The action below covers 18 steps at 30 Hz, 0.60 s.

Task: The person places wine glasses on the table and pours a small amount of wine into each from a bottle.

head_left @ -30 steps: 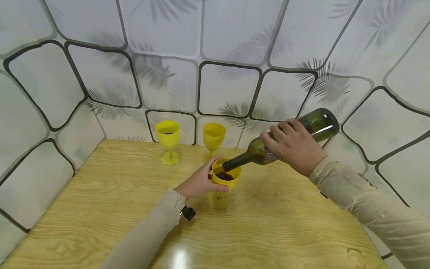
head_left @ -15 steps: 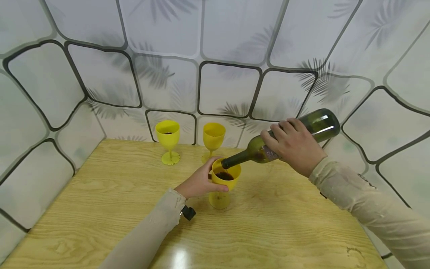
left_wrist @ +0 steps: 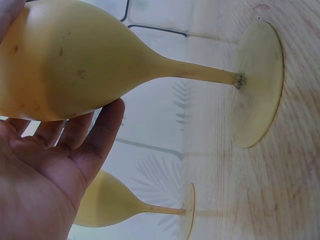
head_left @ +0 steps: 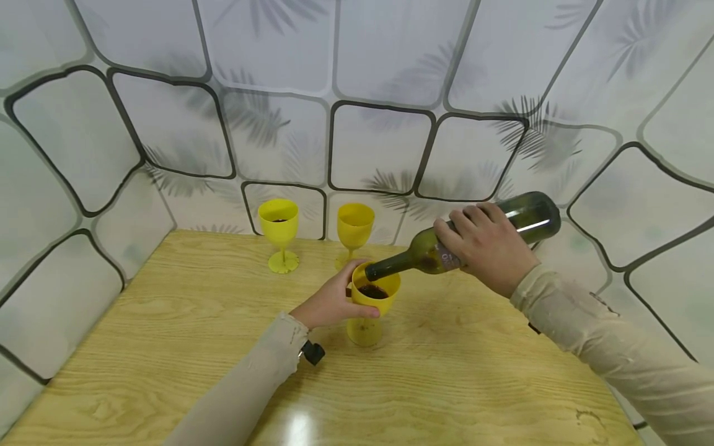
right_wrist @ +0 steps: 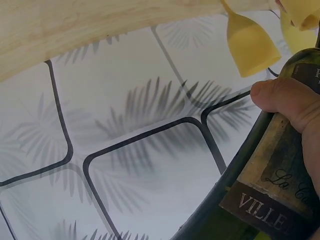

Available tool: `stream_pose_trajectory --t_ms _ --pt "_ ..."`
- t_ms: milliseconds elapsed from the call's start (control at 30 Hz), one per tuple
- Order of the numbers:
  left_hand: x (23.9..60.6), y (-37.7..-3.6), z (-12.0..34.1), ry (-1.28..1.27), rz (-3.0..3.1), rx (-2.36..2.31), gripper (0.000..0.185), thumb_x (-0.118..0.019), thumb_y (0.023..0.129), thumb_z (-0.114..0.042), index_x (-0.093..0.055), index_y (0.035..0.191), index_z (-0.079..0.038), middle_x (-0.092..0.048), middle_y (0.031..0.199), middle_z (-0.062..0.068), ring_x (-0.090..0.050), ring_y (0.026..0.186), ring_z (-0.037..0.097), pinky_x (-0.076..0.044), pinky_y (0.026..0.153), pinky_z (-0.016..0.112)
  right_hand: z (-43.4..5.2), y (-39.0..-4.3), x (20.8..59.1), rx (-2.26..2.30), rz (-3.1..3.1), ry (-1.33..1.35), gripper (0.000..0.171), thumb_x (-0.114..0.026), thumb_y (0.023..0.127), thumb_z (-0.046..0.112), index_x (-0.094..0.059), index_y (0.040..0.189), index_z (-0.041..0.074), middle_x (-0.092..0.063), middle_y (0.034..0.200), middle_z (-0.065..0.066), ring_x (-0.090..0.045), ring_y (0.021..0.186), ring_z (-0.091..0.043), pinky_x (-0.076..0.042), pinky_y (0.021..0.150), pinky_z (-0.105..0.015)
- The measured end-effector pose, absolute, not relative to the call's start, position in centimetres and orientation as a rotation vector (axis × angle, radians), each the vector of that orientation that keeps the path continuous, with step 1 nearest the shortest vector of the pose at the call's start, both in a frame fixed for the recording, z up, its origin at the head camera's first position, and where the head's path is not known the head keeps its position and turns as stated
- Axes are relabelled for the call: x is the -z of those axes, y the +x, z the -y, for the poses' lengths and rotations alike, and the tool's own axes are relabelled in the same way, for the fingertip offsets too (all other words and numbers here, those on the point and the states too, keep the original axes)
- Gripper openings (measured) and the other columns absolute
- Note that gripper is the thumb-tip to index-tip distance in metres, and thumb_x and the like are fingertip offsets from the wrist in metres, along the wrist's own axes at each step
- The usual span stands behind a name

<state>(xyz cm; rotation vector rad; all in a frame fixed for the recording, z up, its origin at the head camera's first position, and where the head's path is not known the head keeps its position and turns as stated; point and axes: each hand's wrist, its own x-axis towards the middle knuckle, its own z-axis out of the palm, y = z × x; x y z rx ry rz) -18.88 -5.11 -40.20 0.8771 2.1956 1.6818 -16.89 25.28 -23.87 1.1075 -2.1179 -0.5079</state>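
My left hand [head_left: 330, 303] grips the bowl of a yellow goblet [head_left: 385, 305] whose foot rests on the table. Dark liquid lies in that bowl. In the left wrist view the fingers curl round the underside of the goblet [left_wrist: 100, 60], and its stem and round foot show. My right hand [head_left: 493, 248] holds a green glass wine bottle [head_left: 532, 218] by its body, tilted with the neck down to the left. The bottle's mouth is at the goblet's rim, just inside it; no stream is plainly visible. Printed label [right_wrist: 270, 200] shows in the right wrist view.
Behind the held goblet stand two more yellow goblets: the left one [head_left: 279, 226] holds some dark liquid, the right one [head_left: 355, 226] is close behind my left hand. A patterned wall [head_left: 385, 148] borders the wooden table [head_left: 446, 384] at the back.
The bottle's base has dipped slightly, so it lies flatter, and its mouth has shifted a little left. A thin stream seen half a second ago no longer shows. The left hand stays put.
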Motion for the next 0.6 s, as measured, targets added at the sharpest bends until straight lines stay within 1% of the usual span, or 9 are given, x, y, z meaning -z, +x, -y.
stream_pose_trajectory --t_ms 167,267,433,600 --pt "40.1 -18.9 5.2 0.871 -2.197 -1.681 0.097 -0.089 0.082 -0.042 -0.030 0.158 -0.030 -0.055 0.142 -0.002 -0.056 0.125 0.019 -0.049 0.104 0.044 -25.5 -16.9 24.2 0.478 2.127 1.099 0.071 -0.097 0.060 0.010 -0.056 0.118 0.002 -0.060 0.096 -0.017 -0.062 0.090 -0.040 -0.052 0.087 -0.056" --pt "40.1 -18.9 5.1 0.872 -2.199 -1.681 0.096 -0.089 0.082 -0.042 -0.030 0.158 -0.031 -0.056 0.141 -0.001 -0.056 0.124 0.019 -0.049 0.104 0.044 -25.7 -16.9 24.3 0.466 2.145 1.095 0.076 -0.099 0.058 0.015 -0.056 0.119 0.003 -0.060 0.098 -0.018 -0.063 0.092 -0.041 -0.052 0.088 -0.056" --pt "40.2 -18.9 5.1 0.870 -2.206 -1.677 0.096 -0.088 0.082 -0.044 -0.031 0.158 -0.031 -0.055 0.142 -0.002 -0.056 0.124 0.019 -0.049 0.104 0.044 -26.0 -17.0 24.7 0.411 2.196 1.084 0.082 -0.101 0.055 0.019 -0.057 0.122 0.003 -0.064 0.104 -0.020 -0.065 0.096 -0.043 -0.052 0.090 -0.058" --pt "40.2 -18.9 5.2 0.879 -2.209 -1.676 0.097 -0.087 0.081 -0.050 -0.031 0.158 -0.032 -0.054 0.144 -0.002 -0.056 0.125 0.019 -0.049 0.104 0.044 -26.2 -17.0 25.1 0.339 2.235 1.054 0.082 -0.100 0.055 0.020 -0.058 0.122 0.004 -0.066 0.104 -0.020 -0.065 0.097 -0.043 -0.052 0.086 -0.059"
